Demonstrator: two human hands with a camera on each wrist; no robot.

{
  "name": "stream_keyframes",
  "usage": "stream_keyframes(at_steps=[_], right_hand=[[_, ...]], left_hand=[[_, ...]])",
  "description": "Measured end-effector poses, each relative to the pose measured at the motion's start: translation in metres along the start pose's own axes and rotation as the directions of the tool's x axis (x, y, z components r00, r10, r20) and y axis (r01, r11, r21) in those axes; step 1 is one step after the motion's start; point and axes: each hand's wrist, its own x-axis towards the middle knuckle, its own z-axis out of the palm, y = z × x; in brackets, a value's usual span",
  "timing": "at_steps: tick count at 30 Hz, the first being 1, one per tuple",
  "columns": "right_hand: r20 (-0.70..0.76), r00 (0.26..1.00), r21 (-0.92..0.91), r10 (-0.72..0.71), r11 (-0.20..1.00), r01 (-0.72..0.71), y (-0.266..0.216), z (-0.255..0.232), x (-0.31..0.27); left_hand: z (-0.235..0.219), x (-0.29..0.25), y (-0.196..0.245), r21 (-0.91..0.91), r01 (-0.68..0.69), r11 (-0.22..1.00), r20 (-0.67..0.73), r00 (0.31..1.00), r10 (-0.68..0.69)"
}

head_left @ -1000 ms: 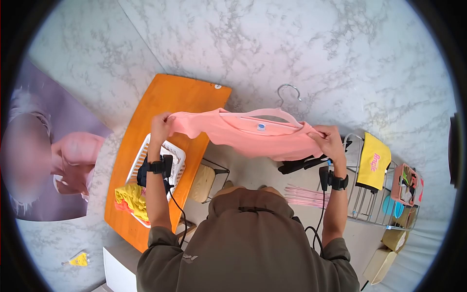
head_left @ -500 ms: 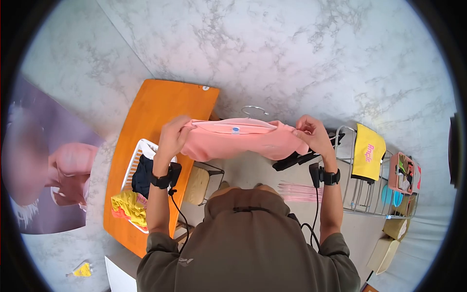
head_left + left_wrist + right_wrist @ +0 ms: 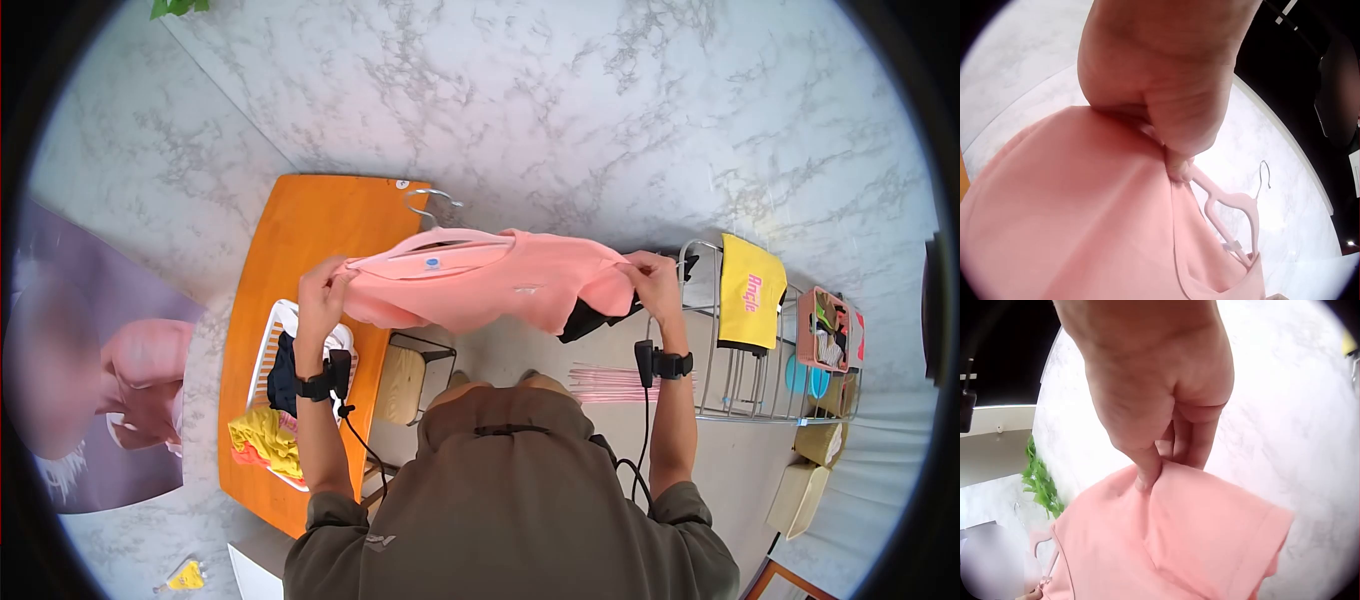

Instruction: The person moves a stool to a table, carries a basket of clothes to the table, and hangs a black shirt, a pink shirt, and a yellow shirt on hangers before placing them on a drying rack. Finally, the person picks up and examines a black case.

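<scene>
A pink T-shirt (image 3: pixel 470 285) is held up in front of the body between both hands, with a light pink hanger (image 3: pixel 440 238) inside its neck opening. The metal hook (image 3: pixel 432 200) rises from the neckline on the left side. My left hand (image 3: pixel 322 300) grips the shirt's left shoulder, and the thumb lies at the neckline beside the hanger's arm (image 3: pixel 1207 181). At the other shoulder, near the sleeve, my right hand (image 3: pixel 655 285) pinches the cloth between thumb and fingers. The left wrist view shows the neckline draped over the hanger's lower bar (image 3: pixel 1225 234).
On the left, an orange table (image 3: pixel 330 215) bears a white basket (image 3: pixel 265 350) with dark and yellow clothes (image 3: pixel 265 440). A metal rack (image 3: pixel 705 310) on the right carries a yellow cloth (image 3: pixel 752 295) and a pink basket (image 3: pixel 808 335). Pink hangers (image 3: pixel 615 383) lie on the floor beneath.
The hands came closer together, then spread apart again. The hanger and its hook have shifted left within the shirt, and the right shoulder now stretches out flatter beyond it.
</scene>
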Motion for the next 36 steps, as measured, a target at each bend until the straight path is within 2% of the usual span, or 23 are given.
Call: stream_keyframes(at_steps=[1, 3, 5, 7, 11, 13, 17, 18, 19, 20, 22, 24, 25, 28, 29, 31, 32, 33, 35, 36], right_hand=[[0.0, 1.0, -0.001, 0.0, 1.0, 0.0, 0.005, -0.003, -0.002], [-0.09, 0.996, -0.041, -0.014, 0.999, 0.011, 0.011, -0.006, -0.005], [-0.106, 0.994, -0.066, -0.011, 0.998, 0.004, 0.016, -0.001, -0.008], [-0.133, 0.989, 0.039, -0.063, 0.997, 0.069, 0.026, 0.008, -0.007], [-0.184, 0.973, -0.087, -0.142, 0.988, 0.128, -0.01, 0.02, -0.008], [-0.208, 0.943, -0.096, -0.261, 0.965, 0.246, -0.033, 0.029, -0.009], [-0.123, 0.923, -0.138, -0.365, 0.927, 0.348, -0.05, 0.04, -0.005], [-0.031, 0.933, -0.184, -0.36, 0.919, 0.349, -0.05, 0.04, 0.003], [-0.033, 0.933, -0.184, -0.357, 0.92, 0.346, -0.048, 0.041, 0.004], [0.002, 0.944, -0.148, -0.33, 0.934, 0.327, -0.042, 0.042, 0.005], [0.026, 0.959, -0.119, -0.284, 0.951, 0.285, -0.025, 0.046, 0.0], [0.032, 0.99, -0.019, -0.134, 0.991, 0.135, 0.0, 0.049, -0.007], [0.016, 0.994, -0.023, -0.111, 0.994, 0.111, 0.012, 0.046, -0.012], [0.142, 0.979, -0.105, 0.143, 0.986, -0.129, 0.043, 0.038, -0.033], [0.118, 0.979, -0.103, 0.164, 0.983, -0.152, 0.052, 0.035, -0.045], [0.068, 0.988, 0.027, 0.136, 0.99, -0.138, 0.07, 0.03, -0.07], [0.028, 0.982, -0.031, 0.189, 0.982, -0.188, 0.08, 0.026, -0.082], [0.008, 0.979, -0.028, 0.203, 0.979, -0.203, 0.096, 0.024, -0.09], [-0.212, 0.971, -0.121, 0.113, 0.983, -0.141, 0.124, 0.018, -0.106], [-0.244, 0.962, -0.105, 0.122, 0.983, -0.151, 0.136, 0.012, -0.111]], left_hand=[[-0.001, -0.001, -0.006, -0.045, 0.017, 0.999, -0.054, 0.998, -0.019], [-0.001, 0.003, 0.005, -0.012, -0.017, 1.0, -0.043, 0.999, 0.016], [-0.001, 0.006, 0.012, 0.017, -0.051, 0.999, -0.028, 0.998, 0.052], [0.0, 0.008, 0.014, 0.051, 0.016, 0.999, 0.011, 1.0, -0.016], [0.004, 0.008, 0.018, 0.064, -0.059, 0.996, 0.0, 0.998, 0.059], [0.01, 0.008, 0.011, 0.053, -0.145, 0.988, 0.003, 0.989, 0.145], [0.018, 0.004, 0.014, 0.052, -0.121, 0.991, 0.051, 0.992, 0.118], [0.02, 0.002, 0.014, 0.054, -0.091, 0.994, 0.081, 0.993, 0.086], [0.021, 0.002, 0.015, 0.056, -0.062, 0.996, 0.112, 0.992, 0.056], [0.021, 0.003, 0.015, 0.053, -0.067, 0.996, 0.119, 0.991, 0.06], [0.026, 0.001, 0.019, 0.052, 0.019, 0.998, 0.185, 0.982, -0.029], [0.041, -0.001, 0.02, 0.019, 0.003, 1.0, 0.2, 0.98, -0.006], [0.05, -0.002, 0.021, -0.005, -0.003, 1.0, 0.199, 0.98, 0.004], [0.083, -0.001, 0.029, 0.004, -0.024, 1.0, 0.358, 0.933, 0.021], [0.094, 0.0, 0.033, -0.008, -0.038, 0.999, 0.383, 0.923, 0.038], [0.114, -0.003, 0.042, -0.027, 0.06, 0.998, 0.496, 0.867, -0.039], [0.126, -0.007, 0.04, -0.051, -0.011, 0.999, 0.485, 0.874, 0.035], [0.135, -0.009, 0.041, -0.058, -0.023, 0.998, 0.502, 0.864, 0.049], [0.153, -0.009, 0.05, -0.048, -0.089, 0.995, 0.512, 0.853, 0.101], [0.159, -0.007, 0.055, -0.035, -0.095, 0.995, 0.549, 0.83, 0.099]])
